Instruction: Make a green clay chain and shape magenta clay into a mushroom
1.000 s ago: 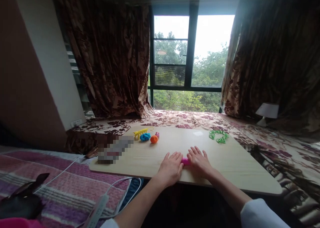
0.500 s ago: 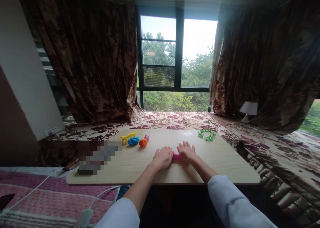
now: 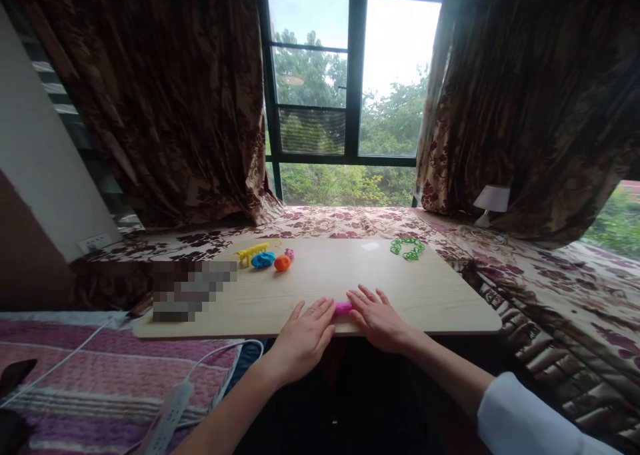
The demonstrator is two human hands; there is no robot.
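A short pink roll of modelling clay [image 3: 343,308] lies near the front edge of the table. On its left end rest the fingertips of my left hand [image 3: 311,332], which is palm down with fingers stretched. My right hand [image 3: 377,318] lies flat over the right end, its fingers spread. Only the middle of the roll shows; both ends are hidden beneath the fingers. Farther back on the left are an orange lump of clay [image 3: 283,263], a blue lump [image 3: 263,260], a small pink piece [image 3: 289,253] and a yellow toothed object [image 3: 251,252].
A looped green chain-like object [image 3: 409,247] lies at the back right of the pale wooden table [image 3: 425,295]. A pixelated item [image 3: 187,292] covers the left side. A power strip [image 3: 173,412] and white cables rest at lower left. A lamp [image 3: 493,200] stands beyond.
Both hands have come back toward the front edge with the pink clay between them and the table. The view has tilted down, so more of my forearms shows.
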